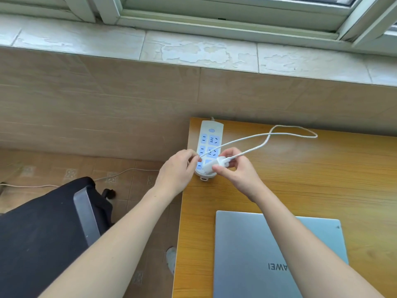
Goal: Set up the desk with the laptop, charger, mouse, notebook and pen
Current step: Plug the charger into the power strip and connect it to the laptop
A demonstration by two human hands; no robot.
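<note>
Gripping the white charger [217, 164] from both sides — left hand [178, 171] and right hand [236, 171] pinch it just over the power strip [209, 134] at the tabletop's [322, 179] 10 o'clock corner. Cable [279, 134] loops toward 1 o'clock. Closed laptop [247, 254] lies at 6 o'clock.

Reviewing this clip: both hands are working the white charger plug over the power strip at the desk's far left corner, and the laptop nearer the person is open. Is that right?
Not quite. The head view shows the laptop closed, lid down with the logo facing up. The rest stands: the left hand and right hand are at the white charger plug over the power strip at the desk's far left corner.
</note>
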